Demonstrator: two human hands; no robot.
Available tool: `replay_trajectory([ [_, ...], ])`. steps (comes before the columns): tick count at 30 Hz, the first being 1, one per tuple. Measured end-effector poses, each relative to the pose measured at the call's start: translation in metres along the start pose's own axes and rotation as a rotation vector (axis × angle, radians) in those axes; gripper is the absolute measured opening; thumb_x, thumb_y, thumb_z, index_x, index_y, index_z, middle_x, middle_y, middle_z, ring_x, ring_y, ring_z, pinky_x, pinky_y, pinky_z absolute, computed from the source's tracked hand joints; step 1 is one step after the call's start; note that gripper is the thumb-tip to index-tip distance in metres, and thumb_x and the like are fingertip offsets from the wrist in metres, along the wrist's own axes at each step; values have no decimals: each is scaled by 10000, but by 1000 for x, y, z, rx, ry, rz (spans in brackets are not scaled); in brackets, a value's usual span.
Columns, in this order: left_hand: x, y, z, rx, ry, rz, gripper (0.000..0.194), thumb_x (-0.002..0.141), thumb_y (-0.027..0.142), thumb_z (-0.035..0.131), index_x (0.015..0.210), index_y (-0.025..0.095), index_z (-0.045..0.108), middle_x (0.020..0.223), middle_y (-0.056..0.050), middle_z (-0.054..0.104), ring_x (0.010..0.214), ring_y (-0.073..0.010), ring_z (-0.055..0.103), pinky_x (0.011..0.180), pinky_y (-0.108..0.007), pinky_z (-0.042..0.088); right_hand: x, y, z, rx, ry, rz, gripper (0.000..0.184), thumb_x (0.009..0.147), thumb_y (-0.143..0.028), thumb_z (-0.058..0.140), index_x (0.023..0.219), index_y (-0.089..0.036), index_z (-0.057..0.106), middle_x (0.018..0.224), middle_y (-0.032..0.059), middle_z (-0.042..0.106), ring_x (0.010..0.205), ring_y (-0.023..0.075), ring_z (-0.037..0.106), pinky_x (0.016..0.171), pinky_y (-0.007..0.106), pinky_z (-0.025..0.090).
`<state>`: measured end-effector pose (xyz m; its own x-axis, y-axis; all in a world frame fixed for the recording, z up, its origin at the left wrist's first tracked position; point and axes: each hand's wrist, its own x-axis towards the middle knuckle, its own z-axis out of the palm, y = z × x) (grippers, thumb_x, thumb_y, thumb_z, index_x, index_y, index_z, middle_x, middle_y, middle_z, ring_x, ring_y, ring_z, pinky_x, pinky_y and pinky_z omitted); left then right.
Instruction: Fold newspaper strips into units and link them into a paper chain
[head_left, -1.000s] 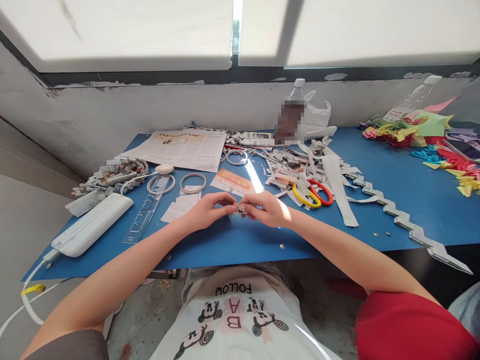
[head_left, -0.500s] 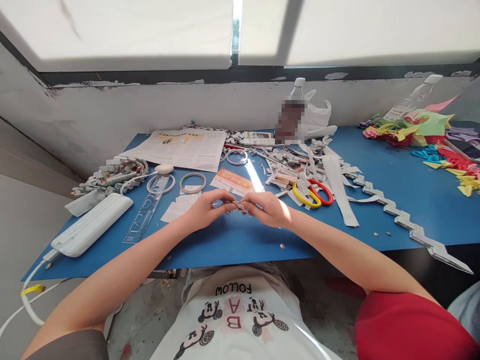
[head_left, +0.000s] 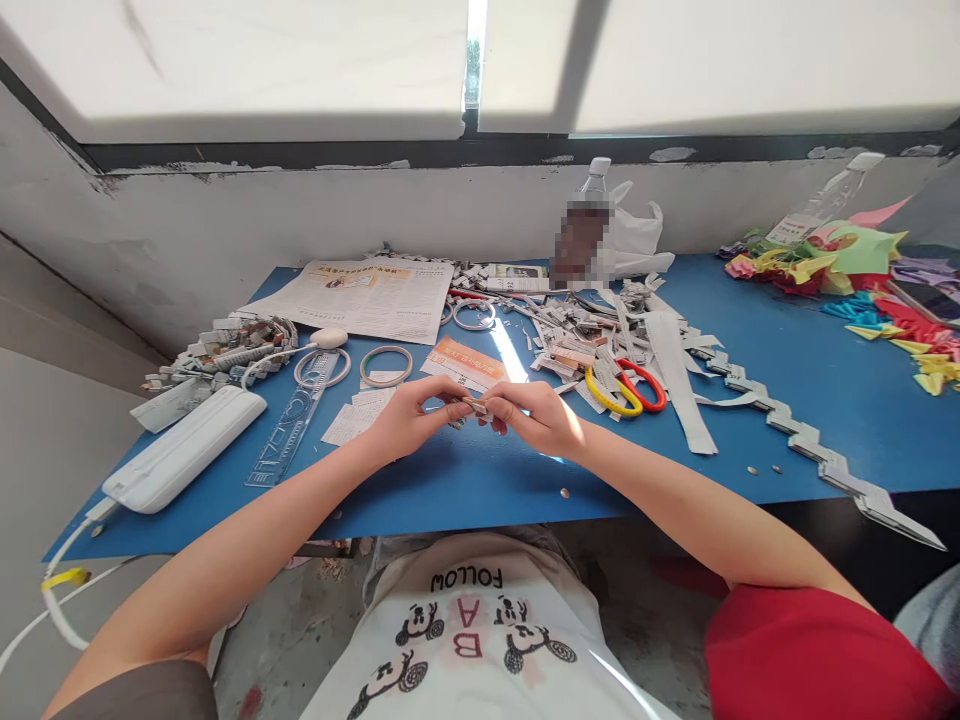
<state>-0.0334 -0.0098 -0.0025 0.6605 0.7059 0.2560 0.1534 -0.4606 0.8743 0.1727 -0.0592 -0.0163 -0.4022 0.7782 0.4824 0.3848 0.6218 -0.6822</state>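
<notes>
My left hand [head_left: 409, 417] and my right hand [head_left: 536, 415] meet just above the blue table [head_left: 465, 480], near its front edge. Between their pinched fingertips both hold a small folded piece of paper [head_left: 477, 408]. Loose printed paper slips [head_left: 358, 412] lie just left of my left hand. An orange leaflet [head_left: 465, 362] lies right behind my hands. Scissors with a yellow and a red handle [head_left: 624, 390] rest to the right of my right hand.
A clear ruler [head_left: 294, 418], two rings [head_left: 385, 366], a white case [head_left: 184, 448] and a chain of folded paper [head_left: 225, 350] sit at the left. A newspaper [head_left: 360, 295], cut paper strips [head_left: 592, 330], a bottle [head_left: 583, 235], a zigzag paper chain [head_left: 810, 445] and coloured paper pieces [head_left: 877, 290] lie behind and right.
Both hands have lifted slightly and shifted a little away from me while working the small paper piece between their fingertips. Nothing else on the table has moved.
</notes>
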Motion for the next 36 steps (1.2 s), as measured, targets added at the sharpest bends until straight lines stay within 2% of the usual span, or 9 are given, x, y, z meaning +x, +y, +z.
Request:
replay_trajectory([
  [4,0,2,3,-176,25,-109,271,770,410,703,900,177,652,827,-39,679,784,-180,643,677,-293,537,1,-1,0,7,18,78,236,947,-266,447,786,-174,594,623,-4,626,525,88,567,547,216,463],
  [7,2,2,3,-273,34,-173,292,750,400,732,936,184,668,810,-35,681,786,-175,643,716,-301,516,1,1,1,115,26,162,261,943,-325,471,788,-175,616,596,-4,616,513,98,559,528,234,471],
  [12,6,-1,-2,-504,58,-339,289,750,390,745,953,197,674,771,-12,656,708,-125,603,651,-250,457,7,0,-2,400,188,313,216,814,-384,675,791,-172,643,668,21,679,538,119,592,514,263,505],
  [16,8,-6,-5,-663,38,-437,301,736,364,766,963,203,652,739,10,626,666,-99,586,610,-219,439,11,-2,-2,538,209,406,309,753,-339,737,996,-183,626,708,18,711,597,141,644,546,275,532],
  [19,8,-7,-5,-696,17,-476,312,731,359,771,971,209,641,758,10,627,666,-102,597,599,-221,444,12,-5,-1,565,153,452,386,747,-319,740,1082,-187,604,738,24,725,646,157,669,554,276,539],
  [24,8,-4,-4,-679,-8,-498,325,733,373,765,982,210,636,765,-1,635,676,-119,612,588,-228,448,11,-6,-1,609,142,487,313,754,-300,721,1028,-198,611,801,34,737,670,164,681,512,252,512],
  [30,9,-5,-4,-715,11,-518,334,714,351,785,971,206,629,783,1,656,673,-110,619,616,-230,465,14,0,-4,835,103,599,276,745,-262,707,984,-203,582,869,38,739,759,183,717,657,291,561],
  [33,9,-8,-3,-724,30,-523,333,717,336,785,972,201,618,764,12,652,661,-104,617,622,-231,466,17,2,-4,932,132,685,228,790,-343,643,943,-197,558,873,56,739,738,185,719,664,298,566],
  [36,9,-7,-3,-718,41,-529,337,719,334,785,968,190,611,750,14,648,662,-102,623,623,-226,463,17,3,-3,920,172,752,233,819,-407,596,881,-196,521,842,60,735,689,179,711,612,284,554],
])
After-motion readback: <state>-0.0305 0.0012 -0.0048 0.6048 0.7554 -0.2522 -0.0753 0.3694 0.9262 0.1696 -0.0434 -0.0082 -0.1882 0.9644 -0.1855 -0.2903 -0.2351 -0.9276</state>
